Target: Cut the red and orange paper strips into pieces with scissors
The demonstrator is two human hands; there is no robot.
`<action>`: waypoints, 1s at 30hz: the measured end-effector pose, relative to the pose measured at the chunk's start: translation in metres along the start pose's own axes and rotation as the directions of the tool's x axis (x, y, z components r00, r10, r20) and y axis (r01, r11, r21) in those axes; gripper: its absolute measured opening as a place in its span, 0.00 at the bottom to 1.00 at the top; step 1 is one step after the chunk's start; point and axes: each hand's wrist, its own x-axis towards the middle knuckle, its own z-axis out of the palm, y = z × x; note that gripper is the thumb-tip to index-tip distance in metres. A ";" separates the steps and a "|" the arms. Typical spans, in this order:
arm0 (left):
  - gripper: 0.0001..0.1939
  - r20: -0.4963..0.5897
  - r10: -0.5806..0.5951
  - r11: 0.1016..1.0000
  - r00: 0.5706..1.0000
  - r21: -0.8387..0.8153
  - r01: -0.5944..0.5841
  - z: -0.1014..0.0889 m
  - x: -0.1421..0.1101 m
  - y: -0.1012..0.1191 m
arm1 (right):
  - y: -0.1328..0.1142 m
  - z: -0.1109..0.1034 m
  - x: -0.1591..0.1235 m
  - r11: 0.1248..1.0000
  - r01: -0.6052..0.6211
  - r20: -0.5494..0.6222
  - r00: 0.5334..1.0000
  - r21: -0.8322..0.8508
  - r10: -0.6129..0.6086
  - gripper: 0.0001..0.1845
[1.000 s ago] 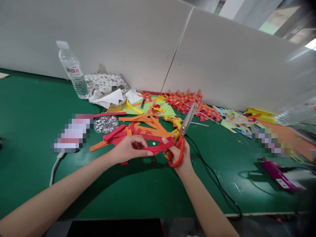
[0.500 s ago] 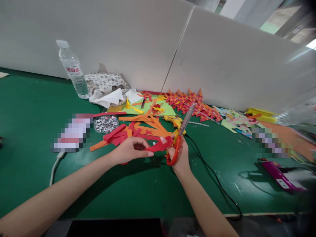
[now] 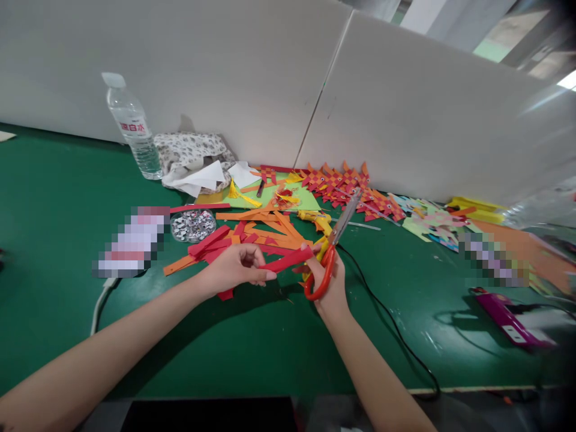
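Observation:
My left hand [image 3: 234,270] pinches one end of a red paper strip [image 3: 288,259] just above the green table [image 3: 67,198]. My right hand [image 3: 330,282] grips red-handled scissors [image 3: 330,249], whose blades point up and away to the right; its fingertips also touch the strip's other end. A heap of red and orange paper strips [image 3: 252,234] lies right behind both hands.
A water bottle [image 3: 132,129] and a patterned cloth pouch [image 3: 191,153] stand at the back by the white partition. A dish of googly eyes [image 3: 193,225], a yellow glue gun [image 3: 317,221], woven paper fish [image 3: 346,183] and a purple device [image 3: 510,318] lie around. A black cable [image 3: 391,324] runs toward the front edge.
The red strip, looped a second ago, is now held straight between the hands. The scissors swung slightly, their blades drawn together, then tilted right again.

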 end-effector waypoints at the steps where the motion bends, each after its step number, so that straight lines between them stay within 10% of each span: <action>1: 0.18 -0.013 -0.003 1.000 1.000 -0.008 0.003 0.000 0.000 0.001 | 0.000 -0.001 0.000 1.000 -0.008 0.007 1.000 0.014 0.008 0.18; 22: 0.20 -0.129 0.042 0.999 0.991 0.038 -0.037 0.003 -0.001 0.001 | -0.006 0.003 -0.007 0.992 -0.057 0.336 0.937 -0.112 0.092 0.23; 30: 0.18 -0.072 0.159 0.979 0.985 0.140 -0.148 0.007 -0.003 -0.008 | -0.006 0.001 -0.006 0.968 0.072 0.133 0.990 -0.242 -0.041 0.18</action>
